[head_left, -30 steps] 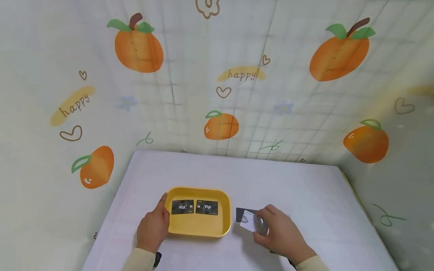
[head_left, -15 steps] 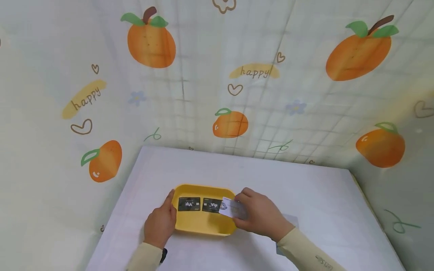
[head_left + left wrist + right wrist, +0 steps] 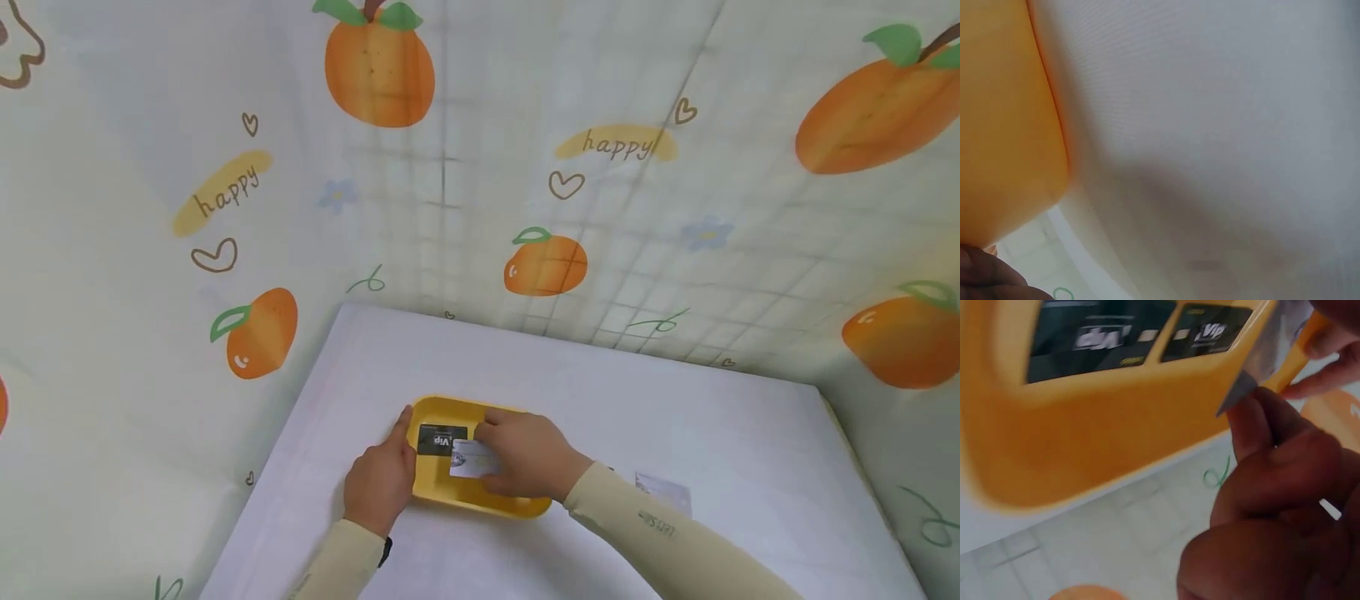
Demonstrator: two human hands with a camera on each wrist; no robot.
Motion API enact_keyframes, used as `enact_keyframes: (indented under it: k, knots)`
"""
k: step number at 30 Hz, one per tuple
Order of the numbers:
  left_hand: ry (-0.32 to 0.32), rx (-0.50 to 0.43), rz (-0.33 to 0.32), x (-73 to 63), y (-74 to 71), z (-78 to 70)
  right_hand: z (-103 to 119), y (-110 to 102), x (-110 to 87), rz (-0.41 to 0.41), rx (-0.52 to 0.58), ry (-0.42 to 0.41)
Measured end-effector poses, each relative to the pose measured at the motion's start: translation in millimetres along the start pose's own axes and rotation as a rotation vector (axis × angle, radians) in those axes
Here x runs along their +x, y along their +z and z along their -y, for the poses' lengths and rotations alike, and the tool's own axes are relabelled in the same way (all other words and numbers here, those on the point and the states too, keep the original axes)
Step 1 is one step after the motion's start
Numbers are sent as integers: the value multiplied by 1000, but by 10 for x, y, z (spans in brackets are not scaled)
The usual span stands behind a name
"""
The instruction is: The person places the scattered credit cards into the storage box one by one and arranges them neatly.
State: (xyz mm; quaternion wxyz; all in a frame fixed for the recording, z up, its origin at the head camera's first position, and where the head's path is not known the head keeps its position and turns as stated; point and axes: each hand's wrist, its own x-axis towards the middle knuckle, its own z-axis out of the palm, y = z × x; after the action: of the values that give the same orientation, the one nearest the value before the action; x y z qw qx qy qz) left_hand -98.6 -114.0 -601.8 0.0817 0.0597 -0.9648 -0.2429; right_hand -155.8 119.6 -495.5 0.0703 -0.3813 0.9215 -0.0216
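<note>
My left hand (image 3: 378,487) grips the left wall of a yellow tray (image 3: 431,483), index finger lying along the rim. Over the inside of the tray, my right hand (image 3: 532,454) pinches a white printed card (image 3: 471,458) by its right end. A black "Vip" card (image 3: 441,439) lies at the tray's far left, its corner overlapped by the white card in the head view. The right wrist view shows a second black Vip card (image 3: 1210,330) beside it, which my right hand hides from the head camera. The left wrist view has mostly the tray's outer wall (image 3: 1010,112).
Another pale card (image 3: 665,493) lies on the white table (image 3: 577,550) to the right, beyond my right sleeve (image 3: 637,517). A dark sliver (image 3: 611,470) shows just behind that sleeve. A patterned cloth wall (image 3: 480,167) stands at the table's back.
My right hand has carried the white card leftward from the table, past the tray's right wall and over its inside. My left hand keeps its hold on the tray. The head view has shifted.
</note>
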Motion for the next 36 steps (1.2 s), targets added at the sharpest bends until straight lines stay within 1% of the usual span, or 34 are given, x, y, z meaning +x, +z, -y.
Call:
enact_keyframes:
  k: [6, 10, 14, 17, 23, 28, 32, 36]
  knots:
    - [-12, 23, 32, 13, -21, -8, 129, 98, 333, 63, -65, -78]
    - [-17, 16, 39, 0, -15, -44, 179, 176, 461, 134, -72, -82]
    - [-10, 0, 26, -10, -35, -49, 227, 273, 561, 193, -67, -79]
    - [-2, -11, 20, 0, -30, -44, 250, 317, 611, 201, -81, -83]
    - [-13, -2, 20, 14, 11, -31, 268, 388, 678, 212, -72, -75]
    - [-38, -5, 49, 11, -8, -66, 268, 436, 698, 223, -64, -70]
    - [-61, -5, 74, 6, -21, -91, 277, 423, 692, 222, -59, -79]
    - [-67, 0, 69, 0, -15, -101, 280, 389, 659, 216, -52, -81]
